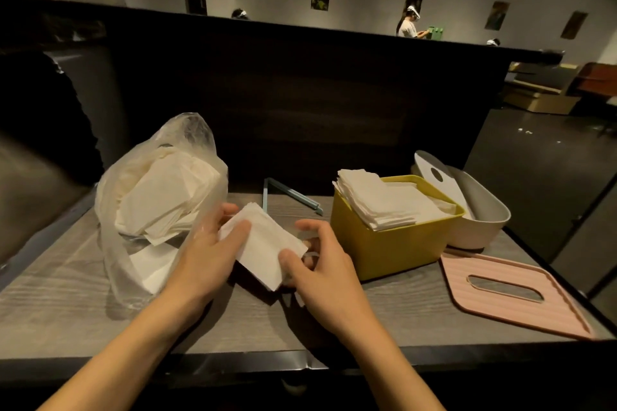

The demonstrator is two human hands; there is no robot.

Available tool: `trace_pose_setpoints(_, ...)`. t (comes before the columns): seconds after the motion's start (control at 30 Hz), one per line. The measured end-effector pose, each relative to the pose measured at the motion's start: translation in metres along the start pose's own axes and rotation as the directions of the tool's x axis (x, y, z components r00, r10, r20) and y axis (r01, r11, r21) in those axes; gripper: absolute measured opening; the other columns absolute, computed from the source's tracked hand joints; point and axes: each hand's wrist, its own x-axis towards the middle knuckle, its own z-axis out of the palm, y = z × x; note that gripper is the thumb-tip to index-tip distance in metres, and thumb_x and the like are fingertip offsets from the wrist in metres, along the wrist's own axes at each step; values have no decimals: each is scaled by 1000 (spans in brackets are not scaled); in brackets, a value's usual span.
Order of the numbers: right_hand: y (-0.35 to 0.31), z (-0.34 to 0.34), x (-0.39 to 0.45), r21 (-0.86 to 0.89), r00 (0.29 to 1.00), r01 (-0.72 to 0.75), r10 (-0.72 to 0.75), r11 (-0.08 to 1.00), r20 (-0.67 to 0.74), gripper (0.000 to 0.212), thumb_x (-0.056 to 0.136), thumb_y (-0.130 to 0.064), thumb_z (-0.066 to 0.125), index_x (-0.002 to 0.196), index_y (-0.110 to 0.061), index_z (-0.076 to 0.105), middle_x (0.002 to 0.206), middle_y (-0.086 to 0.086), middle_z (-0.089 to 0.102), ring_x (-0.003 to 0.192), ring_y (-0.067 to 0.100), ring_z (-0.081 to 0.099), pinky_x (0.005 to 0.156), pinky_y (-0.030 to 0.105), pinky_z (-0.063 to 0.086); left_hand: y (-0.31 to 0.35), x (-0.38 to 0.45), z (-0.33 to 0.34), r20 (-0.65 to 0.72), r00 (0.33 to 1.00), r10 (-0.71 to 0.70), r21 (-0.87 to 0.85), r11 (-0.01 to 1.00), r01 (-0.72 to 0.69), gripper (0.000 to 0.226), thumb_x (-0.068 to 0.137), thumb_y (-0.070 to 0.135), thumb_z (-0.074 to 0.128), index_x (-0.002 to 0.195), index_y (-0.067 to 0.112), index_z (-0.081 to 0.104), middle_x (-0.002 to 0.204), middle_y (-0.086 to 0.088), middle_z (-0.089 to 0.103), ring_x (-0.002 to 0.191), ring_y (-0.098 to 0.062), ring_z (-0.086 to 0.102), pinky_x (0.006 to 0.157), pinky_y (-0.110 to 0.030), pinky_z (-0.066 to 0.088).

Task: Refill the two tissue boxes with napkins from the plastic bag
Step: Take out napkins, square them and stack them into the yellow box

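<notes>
While no writing can be read on anything, both the left hand [213,253] and right hand [320,264] pinch a napkin stack [263,250] above the table [66,304], between the plastic bag [157,197] and the napkin-filled yellow box [394,243], with a grey box [480,210] and pink lid [514,297] beyond.

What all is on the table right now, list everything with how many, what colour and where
plastic bag: one, clear, left, holding white napkins
napkin stack: one, white, centre, held in both hands
yellow box: one, right of centre, piled with white napkins
grey box: one, behind the yellow box at right; its contents are unclear
pink lid: one, slotted, flat at front right
blue frame: one, at the back centre
table: one, grey wood grain
left hand: grips the stack
right hand: grips the stack
</notes>
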Motion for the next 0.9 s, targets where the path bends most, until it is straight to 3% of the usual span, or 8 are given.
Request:
trace_pose_setpoints(0.17,-21,-7,-19,-50,1000,8,-9,999,-14,24,106,-39,51,125,-44,39,113,-3,65,83,7,69,56,16,50,27,-1,1,26,1000,-16,-35,999,17,14,86,47,62,98,42,65,90,13,71,93,-19,68,82,-48,57)
trace_pose_setpoints(0.33,-63,-26,-23,-200,983,143,-162,969,-84,14,109,-42,40,121,-47,38,95,-9,64,80,5,66,63,29,56,69,14,6,78,996,31,-64,998,-26,12,102,21,56,103,19,68,100,-11,70,94,-31,66,78,-45,52)
trace_pose_setpoints(0.43,-78,-47,-17,-252,970,184,-217,950,-107,13,108,-41,42,120,-46,44,85,-6,66,67,4,62,53,22,44,98,23,15,128,990,56,-39,998,-52,13,103,23,54,101,20,67,98,-9,67,89,-26,66,77,-43,53)
trace_pose_setpoints(0.53,-77,-75,-7,-291,961,154,-212,944,-178,14,106,-40,45,119,-45,50,86,-9,65,69,6,61,58,32,53,124,39,35,171,982,75,28,996,-81,11,104,24,54,99,26,63,97,-3,65,89,-19,65,71,-31,53)
trace_pose_setpoints(0.6,-72,-93,-1,-319,956,107,-185,942,-227,14,105,-41,48,116,-46,54,91,-16,63,79,5,62,68,37,59,137,48,52,213,975,68,79,993,-87,13,103,24,55,94,31,61,95,0,65,89,-17,64,73,-31,55)
trace_pose_setpoints(0.73,-53,-143,13,-338,927,27,-151,941,-344,12,105,-36,51,110,-42,60,85,-15,63,72,5,60,61,27,49,159,68,105,313,949,43,114,990,-83,20,97,18,58,78,22,62,95,-1,67,87,-19,62,72,-30,51)
trace_pose_setpoints(0.83,-40,-166,22,-380,927,-45,-103,924,-361,13,107,-32,50,110,-40,60,83,-12,64,71,8,60,58,24,46,164,79,136,348,937,17,205,974,-94,8,96,16,58,95,16,65,100,-9,65,91,-23,64,81,-38,58)
trace_pose_setpoints(0.9,-31,-175,26,-386,938,-108,-35,916,-344,14,108,-29,50,114,-37,60,89,-10,65,77,11,63,63,26,54,164,86,153,331,943,24,299,945,-129,22,97,17,60,115,19,72,110,-6,69,99,-23,67,91,-40,59)
